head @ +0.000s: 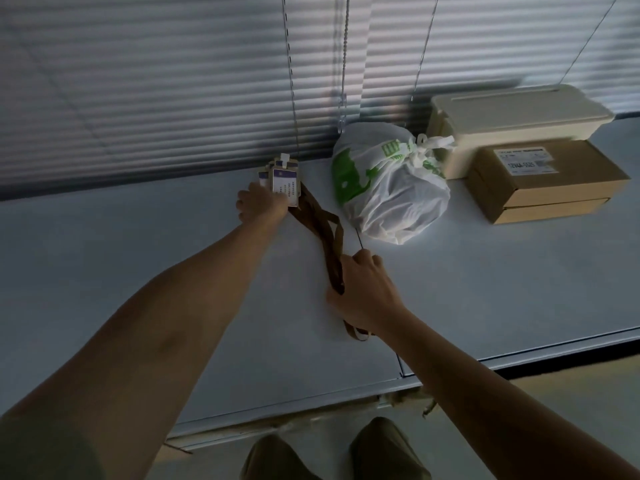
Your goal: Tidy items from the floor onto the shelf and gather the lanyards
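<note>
2 hands worked 1 bundle. Right hand (363,292) was closed around the brown lanyard straps (329,237) near their looped end, with a short tail of strap showing below the wrist. Left hand (261,202) was farther out toward the window, fingers curled against the stack of badge cards (285,185); whether they pinched the cards or only pressed them to the surface could not be told.

Long axis of the bundle ran from the right hand up and leftward to the cards, straps twisted together and lying along the shelf (138,289). The right hand was nearer the body, the left near full reach. Judgement: the coming move turns on bringing the card end back along that axis toward the right-hand grip, or coiling the straps forward to the cards.

Just right of the straps sat a knotted white-and-green plastic bag (391,188), close enough to snag. Beyond it were 2 stacked cardboard boxes (547,185) and a cream lidded container (512,112).

Surface pale, smooth, with a seam near the front edge. Closed slatted blinds (156,81) behind; blind cords (291,81) hung just above the cards. Dim light.
</note>
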